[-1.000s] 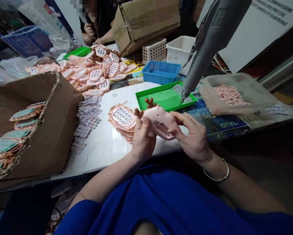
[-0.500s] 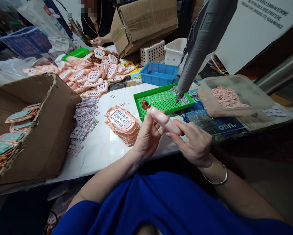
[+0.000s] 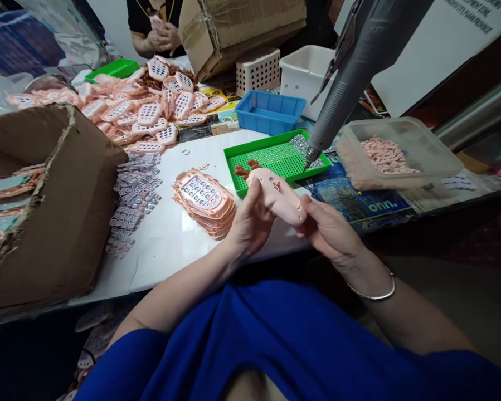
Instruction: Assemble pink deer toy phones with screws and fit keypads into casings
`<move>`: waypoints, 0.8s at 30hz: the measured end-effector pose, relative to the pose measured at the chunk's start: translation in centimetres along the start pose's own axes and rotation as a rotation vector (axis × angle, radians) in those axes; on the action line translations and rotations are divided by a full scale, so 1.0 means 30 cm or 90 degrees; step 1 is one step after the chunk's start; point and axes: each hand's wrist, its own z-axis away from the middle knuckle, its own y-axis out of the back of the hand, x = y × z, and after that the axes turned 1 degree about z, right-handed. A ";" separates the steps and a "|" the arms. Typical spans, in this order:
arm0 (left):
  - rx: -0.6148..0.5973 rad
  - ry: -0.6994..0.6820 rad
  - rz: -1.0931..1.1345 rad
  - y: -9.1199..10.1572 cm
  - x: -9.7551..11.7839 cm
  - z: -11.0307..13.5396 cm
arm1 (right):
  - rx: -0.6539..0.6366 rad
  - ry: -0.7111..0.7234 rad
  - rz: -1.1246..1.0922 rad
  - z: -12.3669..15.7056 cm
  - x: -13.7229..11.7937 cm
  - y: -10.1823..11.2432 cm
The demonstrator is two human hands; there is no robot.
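A pink toy-phone shell with brown antlers [image 3: 277, 195] is held over the near table edge by both hands, its back side up. My left hand [image 3: 250, 223] grips its left side with thumb on top. My right hand [image 3: 329, 231] holds its lower right end with closed fingers. Just left of them lies a stack of pink phone fronts with keypads [image 3: 203, 199]. A grey hanging electric screwdriver [image 3: 350, 72] points down at the green tray [image 3: 242, 157], which holds small silver screws [image 3: 302, 146].
A torn cardboard box [image 3: 66, 211] of parts stands at left. Keypad sheets [image 3: 135, 195] lie beside it. Further back are a heap of pink shells [image 3: 141, 111], a blue bin [image 3: 269, 111], white baskets [image 3: 304, 72] and a clear tub of pink pieces [image 3: 396, 156]. Another person's hands [image 3: 158, 39] work at the far side.
The shell has been turned in my hands, from edge-on to back side up. My right hand has shifted under its lower end. The view has tilted slightly.
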 end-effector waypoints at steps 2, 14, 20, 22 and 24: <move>0.042 -0.002 0.010 -0.013 0.005 -0.018 | -0.033 -0.033 0.034 0.006 0.016 -0.006; 0.158 0.068 0.087 -0.027 0.010 -0.027 | 0.062 0.935 0.757 0.005 -0.020 0.031; 0.205 0.045 0.114 -0.044 0.007 -0.016 | 0.068 0.969 0.830 -0.001 0.051 -0.048; 0.208 0.034 0.126 -0.041 0.010 -0.015 | 0.067 0.974 0.831 0.005 0.055 -0.054; 0.200 0.025 0.133 -0.034 0.014 -0.012 | 0.030 0.959 0.823 0.012 0.045 -0.048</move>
